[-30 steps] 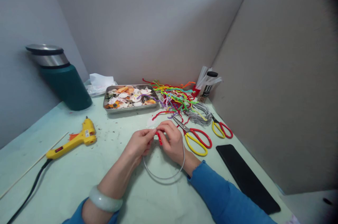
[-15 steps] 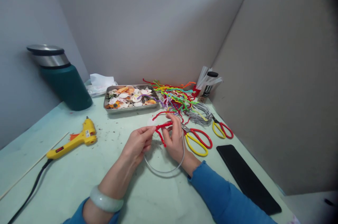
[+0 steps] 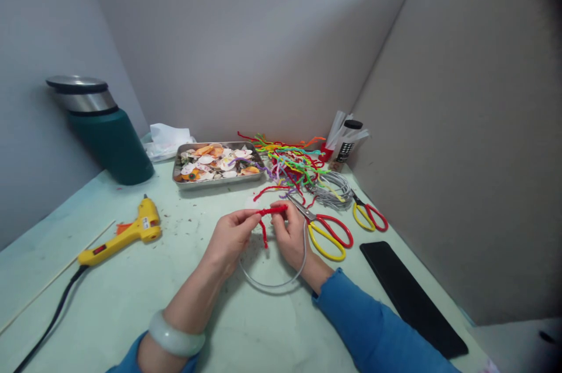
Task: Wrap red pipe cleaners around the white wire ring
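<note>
Right, the red yarn (image 3: 274,209) is between my two hands, above the middle of the table (image 3: 263,335), stretched along the top of a grey wire loop (image 3: 272,287), with a short tail hanging down in the gap. My left hand (image 3: 230,239) has thumb and forefinger closed on the yarn's left end. My right hand (image 3: 290,238) is half curled at the other end, fingertips up by the yarn; whether they grip it, I cannot tell. The loop hangs below in a curve, passing across my right hand near the wrist. Just beyond that hand lie scissors (image 3: 328,236), with a smaller pair (image 3: 370,215) to their right and a black slab (image 3: 410,297) nearer me. Further back sit a coil of wire (image 3: 334,191), a heap of coloured yarn (image 3: 294,159) and a tray (image 3: 219,184) of shells (image 3: 217,163). Off to my left are a yellow glue gun (image 3: 125,238) and, behind it, a green bottle (image 3: 112,144).
</note>
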Demonstrator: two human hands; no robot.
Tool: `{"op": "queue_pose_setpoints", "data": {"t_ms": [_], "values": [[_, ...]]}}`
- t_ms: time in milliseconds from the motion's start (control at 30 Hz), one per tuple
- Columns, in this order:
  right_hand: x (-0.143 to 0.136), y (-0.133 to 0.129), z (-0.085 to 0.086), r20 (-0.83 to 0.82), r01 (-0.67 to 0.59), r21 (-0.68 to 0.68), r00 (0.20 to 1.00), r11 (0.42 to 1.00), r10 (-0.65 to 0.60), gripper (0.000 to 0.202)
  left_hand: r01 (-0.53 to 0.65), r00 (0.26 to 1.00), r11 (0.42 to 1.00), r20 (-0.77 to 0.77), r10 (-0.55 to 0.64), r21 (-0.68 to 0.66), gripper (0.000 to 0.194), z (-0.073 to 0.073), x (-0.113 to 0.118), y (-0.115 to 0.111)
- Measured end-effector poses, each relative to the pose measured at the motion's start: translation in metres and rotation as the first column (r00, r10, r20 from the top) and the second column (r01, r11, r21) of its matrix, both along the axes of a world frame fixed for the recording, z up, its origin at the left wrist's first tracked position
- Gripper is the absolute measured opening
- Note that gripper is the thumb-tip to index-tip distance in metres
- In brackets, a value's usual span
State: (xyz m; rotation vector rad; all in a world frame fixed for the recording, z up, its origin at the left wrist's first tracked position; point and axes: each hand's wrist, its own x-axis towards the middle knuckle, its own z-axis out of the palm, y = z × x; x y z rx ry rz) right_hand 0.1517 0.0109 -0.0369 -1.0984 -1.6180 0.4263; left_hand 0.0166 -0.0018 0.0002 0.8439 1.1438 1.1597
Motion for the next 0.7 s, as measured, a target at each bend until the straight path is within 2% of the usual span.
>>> {"op": "queue_pose_setpoints", "data": {"t_ms": [167, 300, 400, 567, 700], "values": [[0.001, -0.001, -0.001, -0.035, -0.017, -0.034, 0.999, 0.999, 0.015, 0.015, 0.001, 0.968, 0.989, -0.247, 0.037, 0.150, 0.028, -0.005, -0.001, 0.002], [0.001, 0.000, -0.002, -0.058, -0.016, -0.042, 0.998, 0.999, 0.014, 0.015, 0.063, 0.872, 0.933, -0.474, 0.122, 0.355, 0.021, -0.010, -0.004, 0.004], [0.001, 0.001, -0.004, -0.069, -0.028, -0.055, 0.997, 0.998, 0.024, 0.014, 0.129, 0.799, 0.888, -0.577, 0.170, 0.440, 0.021, -0.010, -0.005, 0.003], [0.002, 0.002, -0.005, -0.095, -0.057, -0.074, 0.994, 0.996, 0.050, 0.013, 0.170, 0.728, 0.869, -0.653, 0.207, 0.465, 0.023, -0.011, -0.004, 0.002], [0.000, -0.001, -0.001, -0.095, -0.093, -0.083, 0.992, 0.992, 0.085, 0.012, 0.119, 0.779, 0.878, -0.592, 0.207, 0.464, 0.024, -0.015, -0.005, 0.004]]}}
